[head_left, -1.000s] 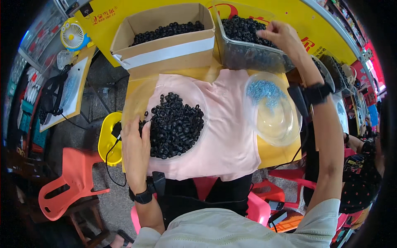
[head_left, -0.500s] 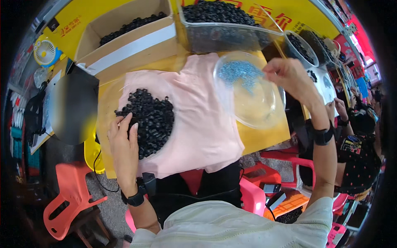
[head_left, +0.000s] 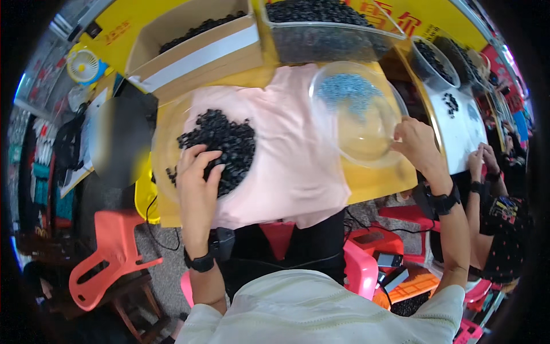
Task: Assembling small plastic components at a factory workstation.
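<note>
A loose pile of small black plastic parts (head_left: 232, 143) lies in a wide clear round tray (head_left: 167, 137) on a pale pink cloth (head_left: 286, 137). My left hand (head_left: 197, 178) is over the pile's near left side, fingers bent and apart, fingertips at the parts. To the right, a second clear round tray (head_left: 366, 153) holds many small thin bluish metal pieces (head_left: 348, 92) toward its far side. My right hand (head_left: 421, 143) is at that tray's right rim with thumb and fingers drawn together. Anything between those fingertips is too small to make out.
Behind the trays stand a cardboard box (head_left: 200, 60) and a clear bin (head_left: 326, 43), both with black parts. A grey tub (head_left: 435, 66) stands at the far right. Beside me, a co-worker's hands (head_left: 481, 159) are over a white surface (head_left: 452, 135). An orange-red chair (head_left: 112, 252) stands left.
My right hand has come nearer, from beside the metal pieces to the tray's right rim. My left hand's fingers have curled and spread over the black parts. The whole view has shifted slightly.
</note>
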Available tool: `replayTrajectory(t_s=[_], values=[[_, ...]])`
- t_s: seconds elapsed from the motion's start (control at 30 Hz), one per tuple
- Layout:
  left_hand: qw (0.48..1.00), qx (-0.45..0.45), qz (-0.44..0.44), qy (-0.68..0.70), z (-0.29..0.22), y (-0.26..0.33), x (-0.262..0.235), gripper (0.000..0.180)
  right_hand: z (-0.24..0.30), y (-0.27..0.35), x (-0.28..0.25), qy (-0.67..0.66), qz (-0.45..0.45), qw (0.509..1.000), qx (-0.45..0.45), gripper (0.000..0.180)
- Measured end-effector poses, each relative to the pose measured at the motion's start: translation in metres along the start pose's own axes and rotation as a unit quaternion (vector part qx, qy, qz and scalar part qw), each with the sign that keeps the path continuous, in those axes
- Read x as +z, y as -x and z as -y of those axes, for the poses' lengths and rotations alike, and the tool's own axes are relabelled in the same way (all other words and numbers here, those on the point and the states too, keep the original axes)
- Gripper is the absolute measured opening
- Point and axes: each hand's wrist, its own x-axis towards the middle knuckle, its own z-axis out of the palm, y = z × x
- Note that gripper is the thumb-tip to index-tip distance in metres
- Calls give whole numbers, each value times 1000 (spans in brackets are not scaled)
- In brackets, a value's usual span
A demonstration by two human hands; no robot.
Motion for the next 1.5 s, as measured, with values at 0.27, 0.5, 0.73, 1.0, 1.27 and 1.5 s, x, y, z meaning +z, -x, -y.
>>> replayTrajectory(t_s=[0.27,0.5,0.73,1.0,1.27,1.5], values=[[999,-19,-33,-1,1,4,-7,22,11,-8,1,5,-1,999,32,12],[940,-116,-12,319,-23,16,-20,26,56,3,-41,-317,-77,945,21,14],[700,-148,80,694,-46,47,0,27,144,36,-62,-639,-27,769,-14,17],[645,-207,95,730,-70,63,4,29,187,52,-42,-714,-32,698,-51,14],[612,-208,119,754,-67,69,7,28,201,61,-46,-748,-10,664,-16,12],[611,-199,123,756,-70,70,6,29,200,58,-38,-694,-78,711,-86,14]])
